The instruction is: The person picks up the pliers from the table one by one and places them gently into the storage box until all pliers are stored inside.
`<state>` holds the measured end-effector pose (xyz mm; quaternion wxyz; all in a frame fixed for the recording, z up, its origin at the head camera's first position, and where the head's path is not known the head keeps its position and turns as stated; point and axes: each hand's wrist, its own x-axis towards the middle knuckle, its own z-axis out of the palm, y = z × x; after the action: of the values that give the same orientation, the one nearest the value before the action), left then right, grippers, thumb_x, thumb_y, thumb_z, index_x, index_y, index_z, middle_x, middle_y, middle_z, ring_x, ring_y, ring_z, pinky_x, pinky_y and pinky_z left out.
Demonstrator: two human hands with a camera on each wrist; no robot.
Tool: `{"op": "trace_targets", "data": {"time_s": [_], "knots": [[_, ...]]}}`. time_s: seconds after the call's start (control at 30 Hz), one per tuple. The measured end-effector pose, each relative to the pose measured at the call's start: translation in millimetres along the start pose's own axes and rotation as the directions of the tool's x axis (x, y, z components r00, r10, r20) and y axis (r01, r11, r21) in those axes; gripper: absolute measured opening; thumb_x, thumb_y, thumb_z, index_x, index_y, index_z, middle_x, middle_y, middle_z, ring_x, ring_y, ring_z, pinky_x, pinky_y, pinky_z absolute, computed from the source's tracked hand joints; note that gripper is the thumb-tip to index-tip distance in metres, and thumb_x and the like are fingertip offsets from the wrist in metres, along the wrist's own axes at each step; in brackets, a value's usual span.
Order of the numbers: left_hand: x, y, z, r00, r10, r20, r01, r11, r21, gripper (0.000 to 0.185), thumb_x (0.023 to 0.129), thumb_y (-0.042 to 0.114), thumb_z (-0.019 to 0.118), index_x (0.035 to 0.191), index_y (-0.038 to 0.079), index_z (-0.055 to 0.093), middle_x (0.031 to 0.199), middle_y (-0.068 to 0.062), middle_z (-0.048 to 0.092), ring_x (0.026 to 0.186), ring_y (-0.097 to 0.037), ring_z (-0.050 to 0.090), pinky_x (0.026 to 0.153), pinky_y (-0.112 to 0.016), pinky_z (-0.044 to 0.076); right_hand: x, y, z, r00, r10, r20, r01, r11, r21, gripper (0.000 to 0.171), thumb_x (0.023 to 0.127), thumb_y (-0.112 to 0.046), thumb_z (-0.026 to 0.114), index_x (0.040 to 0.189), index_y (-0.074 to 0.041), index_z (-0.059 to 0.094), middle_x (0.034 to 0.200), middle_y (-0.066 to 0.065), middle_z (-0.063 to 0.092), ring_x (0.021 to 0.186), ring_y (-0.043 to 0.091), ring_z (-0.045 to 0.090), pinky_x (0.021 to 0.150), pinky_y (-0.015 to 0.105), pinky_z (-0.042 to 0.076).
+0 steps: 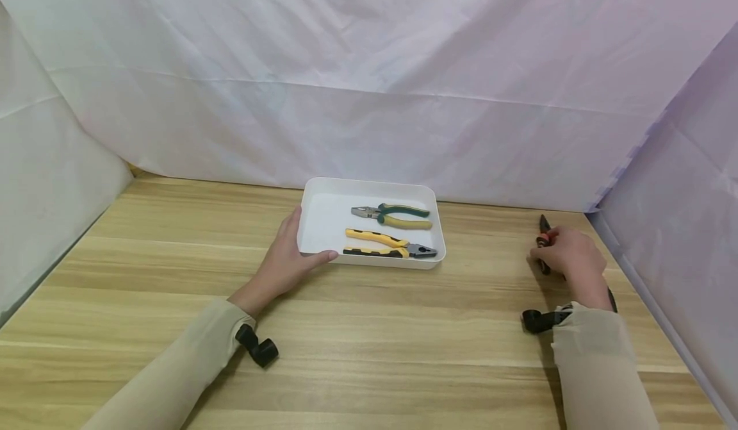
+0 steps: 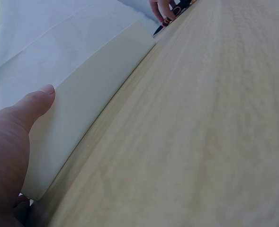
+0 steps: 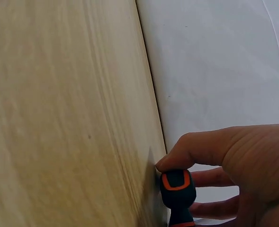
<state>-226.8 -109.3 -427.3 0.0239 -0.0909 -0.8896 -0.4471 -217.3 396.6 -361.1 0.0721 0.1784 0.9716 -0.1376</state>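
Note:
My left hand [image 1: 286, 260] holds the near left corner of a white tray [image 1: 375, 261], thumb along the front wall and fingers at the left side. Inside the tray lie pliers with green and yellow handles [image 1: 405, 222] and, nearer me, pliers with yellow and black handles [image 1: 377, 238]. Far to the right, my right hand [image 1: 573, 257] pinches a third pair of pliers [image 1: 543, 241], with a dark pointed nose facing away and black and red handles. The right wrist view shows the rounded end of a dark handle [image 3: 177, 189] with an orange inset beside the thumb; the fingers partly hide the rest.
The wooden table [image 1: 403, 347] ends at a white cloth [image 1: 369, 122] hanging behind the tray. More cloth [image 1: 686, 238] stands along the right edge, close to my right hand, and another sheet [image 1: 52, 180] borders the left.

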Motion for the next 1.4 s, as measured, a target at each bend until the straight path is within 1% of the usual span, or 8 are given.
{"op": "trace_targets", "data": {"time_s": [0.27,0.53,0.8,0.87,0.93,1.07,1.27,1.4], "knots": [[-0.4,1.0,-0.9,1.0,0.006,-0.001,-0.006,1.0,-0.005,0.125,0.078,0.052,0.084,0.164,0.008,0.004,0.169,-0.019,0.013,0.156,-0.038,0.02,0.124,-0.06,0.023,0.7,-2.0,-2.4,0.999,-0.029,0.029,0.03,1.0,-0.011,0.071,0.088,-0.041,0.068,0.139,0.003,0.046,0.12,0.03,0.057,0.083,0.034,0.057,0.059,0.039,0.045],[-0.2,2.1,-1.0,1.0,0.004,0.001,-0.004,1.0,-0.007,0.125,0.077,0.052,0.084,0.164,0.008,0.004,0.169,-0.019,0.014,0.155,-0.038,0.02,0.124,-0.06,0.023,0.6,-4.8,0.3,0.996,-0.09,-0.013,0.09,0.993,0.071,0.067,0.09,-0.038,0.067,0.14,0.002,0.048,0.134,0.031,0.054,0.101,0.043,0.059,0.064,0.039,0.047],[-0.6,1.8,-0.1,1.0,0.013,-0.004,-0.013,1.0,-0.009,0.125,0.078,0.052,0.084,0.164,0.009,0.005,0.169,-0.018,0.015,0.155,-0.037,0.021,0.124,-0.06,0.024,-2.6,-11.7,-2.0,0.984,-0.168,-0.059,0.174,0.977,0.12,0.064,0.089,-0.034,0.068,0.139,0.003,0.051,0.136,0.035,0.054,0.108,0.047,0.058,0.064,0.039,0.052],[-0.3,1.6,0.1,1.0,0.012,-0.004,-0.012,1.0,-0.008,0.125,0.078,0.052,0.084,0.164,0.009,0.005,0.169,-0.018,0.015,0.155,-0.037,0.021,0.124,-0.06,0.024,-4.7,-14.4,-4.8,0.979,-0.192,-0.068,0.2,0.972,0.124,0.066,0.09,-0.034,0.068,0.141,0.004,0.049,0.136,0.037,0.053,0.102,0.045,0.061,0.061,0.038,0.053],[-0.3,1.2,0.1,1.0,0.012,-0.003,-0.012,1.0,-0.012,0.125,0.078,0.052,0.084,0.164,0.01,0.005,0.169,-0.018,0.014,0.156,-0.037,0.02,0.124,-0.06,0.024,-7.1,-18.3,-7.8,0.973,-0.215,-0.082,0.224,0.965,0.133,0.068,0.09,-0.032,0.069,0.142,0.005,0.048,0.136,0.039,0.051,0.087,0.039,0.065,0.056,0.037,0.052],[-0.9,0.2,-0.8,1.0,0.014,-0.008,-0.014,1.0,-0.017,0.125,0.077,0.052,0.084,0.164,0.011,0.005,0.169,-0.018,0.014,0.155,-0.037,0.021,0.124,-0.06,0.024,-13.7,-28.9,-14.9,0.967,-0.235,-0.094,0.247,0.959,0.14,0.069,0.09,-0.031,0.07,0.145,0.004,0.046,0.139,0.04,0.048,0.062,0.025,0.061,0.05,0.036,0.05],[-0.2,-1.7,-0.6,0.999,0.026,-0.018,-0.027,0.999,-0.022,0.124,0.077,0.051,0.085,0.164,0.011,0.006,0.168,-0.017,0.017,0.154,-0.036,0.025,0.123,-0.06,0.026,-25.4,-43.5,-25.3,0.96,-0.248,-0.127,0.26,0.962,0.085,0.071,0.089,-0.035,0.071,0.147,-0.001,0.046,0.141,0.036,0.048,0.075,0.03,0.06,0.052,0.032,0.045],[0.4,-1.5,1.2,0.999,0.033,-0.016,-0.033,0.999,-0.029,0.125,0.077,0.051,0.086,0.164,0.009,0.007,0.169,-0.017,0.016,0.154,-0.036,0.024,0.124,-0.059,0.025,-35.9,-53.7,-30.1,0.948,-0.279,-0.152,0.292,0.954,0.072,0.071,0.089,-0.033,0.071,0.148,-0.004,0.045,0.137,0.032,0.053,0.067,0.026,0.055,0.051,0.032,0.041]]}}
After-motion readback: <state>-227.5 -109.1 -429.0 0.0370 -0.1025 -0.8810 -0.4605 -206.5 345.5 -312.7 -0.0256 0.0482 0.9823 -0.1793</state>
